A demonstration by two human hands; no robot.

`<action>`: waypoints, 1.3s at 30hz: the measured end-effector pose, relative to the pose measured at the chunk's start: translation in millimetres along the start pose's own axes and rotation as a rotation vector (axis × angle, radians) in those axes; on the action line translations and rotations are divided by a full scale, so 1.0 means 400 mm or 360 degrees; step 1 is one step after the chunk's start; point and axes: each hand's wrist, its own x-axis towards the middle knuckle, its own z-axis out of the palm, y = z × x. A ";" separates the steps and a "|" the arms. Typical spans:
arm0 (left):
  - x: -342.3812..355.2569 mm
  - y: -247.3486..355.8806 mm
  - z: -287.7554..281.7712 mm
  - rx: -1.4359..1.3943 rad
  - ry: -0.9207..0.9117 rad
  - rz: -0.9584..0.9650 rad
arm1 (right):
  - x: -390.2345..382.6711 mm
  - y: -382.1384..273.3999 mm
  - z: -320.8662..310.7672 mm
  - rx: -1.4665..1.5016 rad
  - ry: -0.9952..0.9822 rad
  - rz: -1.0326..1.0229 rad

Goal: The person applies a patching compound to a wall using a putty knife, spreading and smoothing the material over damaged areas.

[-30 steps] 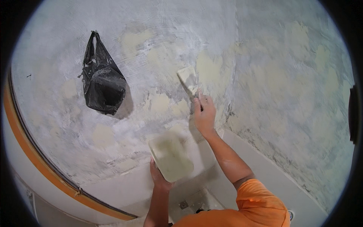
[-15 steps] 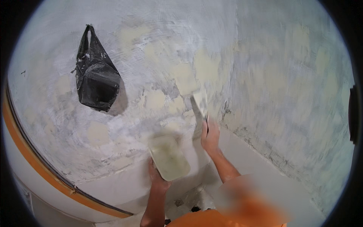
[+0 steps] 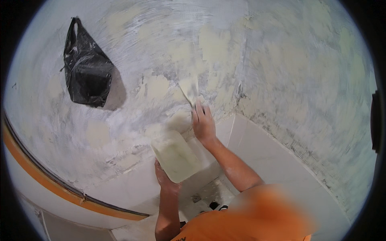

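Observation:
My left hand [image 3: 166, 180] grips a pale rectangular plastic tub [image 3: 179, 158] from its lower left side. The tub is tilted, and a smeared whitish-green coating shows inside it. Above and to the right of it, my right hand [image 3: 204, 125] is closed around a putty knife [image 3: 189, 89], with the fingers hiding most of the handle. The blade points up and left and lies at the patchy plastered wall [image 3: 155, 36]; I cannot tell whether it presses flat. Cream-coloured patches of filler cover the wall around the blade.
A black plastic bag [image 3: 86, 66] hangs on the wall at the upper left. To the right, the wall meets a second plastered wall [image 3: 297, 76] at a corner. White panels [image 3: 265, 156] run along the bottom. An orange-edged strip [image 3: 44, 176] curves along the lower left.
The putty knife in my right hand has moved left and slightly up, its blade now leaning left. The tub stays in my left hand. The whole view has shifted a little.

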 end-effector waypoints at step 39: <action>-0.093 0.020 -0.057 0.0624 -0.0140 0.0393 | 0.066 0.030 -0.004 0.0192 0.0335 0.0114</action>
